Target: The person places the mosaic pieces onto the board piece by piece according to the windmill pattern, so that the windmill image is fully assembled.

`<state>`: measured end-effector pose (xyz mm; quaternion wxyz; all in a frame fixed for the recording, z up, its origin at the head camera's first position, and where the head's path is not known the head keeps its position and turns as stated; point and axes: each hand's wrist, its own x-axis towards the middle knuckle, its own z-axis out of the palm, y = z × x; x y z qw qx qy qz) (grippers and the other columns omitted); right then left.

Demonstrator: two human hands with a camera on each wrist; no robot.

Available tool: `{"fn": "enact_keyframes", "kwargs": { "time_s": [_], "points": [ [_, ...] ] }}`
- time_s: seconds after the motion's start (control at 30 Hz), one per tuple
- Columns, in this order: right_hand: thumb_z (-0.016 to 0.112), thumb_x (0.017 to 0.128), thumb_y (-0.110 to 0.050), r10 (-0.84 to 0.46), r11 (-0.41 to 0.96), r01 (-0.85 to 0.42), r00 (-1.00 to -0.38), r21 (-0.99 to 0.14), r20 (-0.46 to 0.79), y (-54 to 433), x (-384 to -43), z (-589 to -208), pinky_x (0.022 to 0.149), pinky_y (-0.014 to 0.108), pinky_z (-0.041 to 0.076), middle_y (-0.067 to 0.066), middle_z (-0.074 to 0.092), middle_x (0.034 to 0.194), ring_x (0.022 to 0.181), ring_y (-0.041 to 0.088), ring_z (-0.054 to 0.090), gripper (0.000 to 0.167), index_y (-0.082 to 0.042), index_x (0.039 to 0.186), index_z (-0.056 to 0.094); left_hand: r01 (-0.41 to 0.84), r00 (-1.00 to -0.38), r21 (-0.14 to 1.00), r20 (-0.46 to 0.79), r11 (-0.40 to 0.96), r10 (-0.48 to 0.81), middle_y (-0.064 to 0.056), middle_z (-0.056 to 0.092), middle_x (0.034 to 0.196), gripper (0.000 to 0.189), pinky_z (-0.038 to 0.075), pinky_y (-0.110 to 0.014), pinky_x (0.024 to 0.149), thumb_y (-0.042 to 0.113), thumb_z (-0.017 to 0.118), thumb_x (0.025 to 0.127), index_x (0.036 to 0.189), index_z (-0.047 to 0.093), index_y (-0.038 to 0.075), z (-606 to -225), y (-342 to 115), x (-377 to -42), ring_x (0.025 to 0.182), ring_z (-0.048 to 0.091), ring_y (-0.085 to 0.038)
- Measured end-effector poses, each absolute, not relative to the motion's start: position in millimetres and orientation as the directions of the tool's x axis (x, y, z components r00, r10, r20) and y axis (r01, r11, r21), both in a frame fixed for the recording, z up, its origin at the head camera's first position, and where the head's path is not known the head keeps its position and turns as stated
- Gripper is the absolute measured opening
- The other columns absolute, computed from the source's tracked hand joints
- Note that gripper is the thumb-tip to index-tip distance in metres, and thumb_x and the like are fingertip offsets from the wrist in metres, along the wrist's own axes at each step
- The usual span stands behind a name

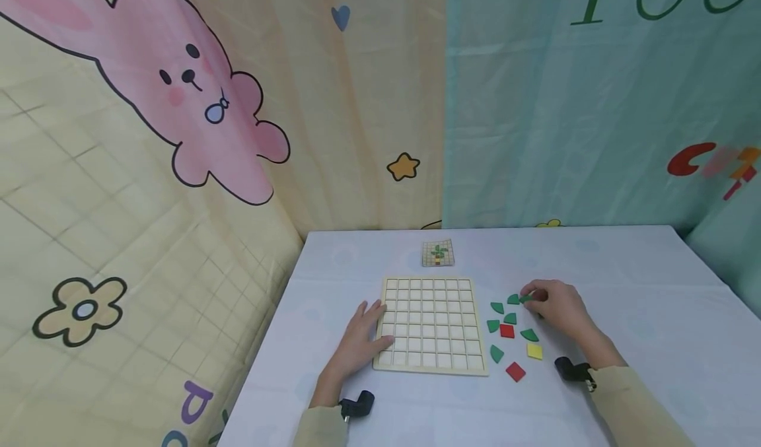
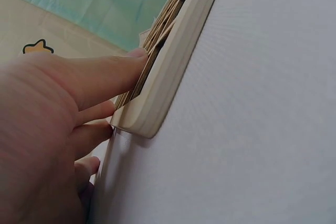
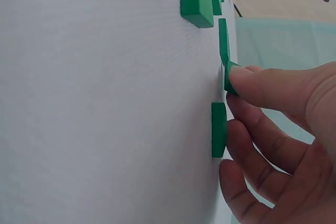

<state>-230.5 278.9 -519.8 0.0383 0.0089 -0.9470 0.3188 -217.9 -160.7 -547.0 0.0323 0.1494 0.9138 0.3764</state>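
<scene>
A wooden grid board [image 1: 431, 372] lies on the table, its square cells white inside. My left hand [image 1: 360, 341] rests at its left side, fingers spread and thumb over the rim. In the left wrist view, the thumb [image 2: 113, 74] lies on the corner of the board [image 2: 173, 72]. To the right of the board, my right hand [image 1: 559, 307] pinches a green block [image 3: 231, 81] with one curved side between thumb and forefinger. Another green block [image 3: 219, 129] stands beside its lower fingers in the right wrist view.
Several green blocks, such as one near the board [image 1: 496, 353], lie right of it with two red squares [image 1: 515, 372] and a yellow square [image 1: 534, 351]. A small pattern card [image 1: 437, 253] lies behind the board. Printed curtains [image 1: 357, 103] hang behind the white table [image 1: 594, 255].
</scene>
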Motion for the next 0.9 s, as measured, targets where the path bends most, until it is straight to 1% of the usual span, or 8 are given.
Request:
{"fn": "enact_keyframes", "kwargs": {
  "time_s": [0.1,0.2,0.3,0.4,0.63,0.73,0.9],
  "points": [
    [0.074,0.091,-0.008,0.011,0.786,-0.039,-0.997,-0.617,0.077,278.7,-231.0,-519.7,0.071,0.033,0.055,0.01,0.068,0.102,0.088,0.026,0.056,0.022,-0.009,0.112,0.074,0.249,-0.953,0.698,0.052,0.671,0.3,-0.002,0.031,0.163,0.07,0.016,-0.065,0.116,0.037,0.072,0.092,0.152,0.046,0.014,-546.5,-160.4,-217.4,0.153,0.007,-0.033],
    [0.071,0.093,-0.007,0.007,0.771,-0.038,-0.998,-0.635,0.069,277.3,-232.5,-518.5,0.076,0.039,0.058,0.014,0.068,0.112,0.094,0.028,0.058,0.025,-0.006,0.118,0.073,0.256,-0.951,0.701,0.058,0.666,0.305,-0.003,0.032,0.163,0.069,0.017,-0.066,0.116,0.037,0.072,0.092,0.152,0.046,0.012,-546.1,-160.6,-217.1,0.153,0.008,-0.034],
    [0.069,0.095,-0.007,0.002,0.762,-0.044,-0.997,-0.646,0.071,274.6,-234.6,-515.2,0.081,0.044,0.059,0.017,0.068,0.118,0.098,0.03,0.059,0.026,-0.005,0.121,0.072,0.255,-0.95,0.703,0.057,0.663,0.306,-0.003,0.031,0.163,0.069,0.016,-0.066,0.116,0.037,0.072,0.092,0.152,0.046,0.012,-545.8,-160.9,-217.5,0.153,0.008,-0.035],
    [0.067,0.096,-0.006,0.0,0.758,-0.054,-0.997,-0.65,0.082,271.4,-237.4,-510.6,0.084,0.048,0.057,0.017,0.067,0.12,0.101,0.031,0.059,0.026,-0.005,0.122,0.072,0.262,-0.949,0.698,0.061,0.667,0.31,-0.003,0.031,0.163,0.069,0.016,-0.065,0.116,0.037,0.071,0.093,0.152,0.046,0.012,-546.2,-160.9,-218.9,0.153,0.008,-0.035],
    [0.063,0.097,-0.003,-0.001,0.766,-0.076,-0.993,-0.639,0.117,257.3,-245.4,-499.2,0.09,0.053,0.054,0.02,0.067,0.122,0.104,0.034,0.059,0.025,-0.004,0.12,0.072,0.256,-0.952,0.689,0.055,0.678,0.302,-0.003,0.031,0.163,0.069,0.016,-0.064,0.117,0.037,0.07,0.094,0.153,0.045,0.012,-545.1,-159.9,-221.2,0.153,0.007,-0.033],
    [0.063,0.097,-0.001,-0.009,0.756,-0.093,-0.991,-0.647,0.132,250.7,-246.9,-496.3,0.09,0.054,0.054,0.02,0.068,0.12,0.104,0.035,0.06,0.024,-0.003,0.119,0.073,0.252,-0.952,0.688,0.052,0.68,0.301,-0.003,0.031,0.163,0.069,0.016,-0.064,0.117,0.037,0.07,0.094,0.153,0.045,0.012,-546.0,-160.5,-221.0,0.153,0.008,-0.033],
    [0.067,0.095,-0.002,-0.014,0.729,-0.103,-0.991,-0.677,0.135,240.7,-247.8,-496.2,0.084,0.049,0.056,0.015,0.071,0.11,0.095,0.03,0.062,0.021,-0.003,0.114,0.074,0.251,-0.951,0.695,0.048,0.674,0.304,-0.001,0.031,0.163,0.069,0.016,-0.065,0.116,0.038,0.07,0.093,0.153,0.045,0.013,-547.3,-161.3,-219.7,0.153,0.008,-0.033]
  ]
}}
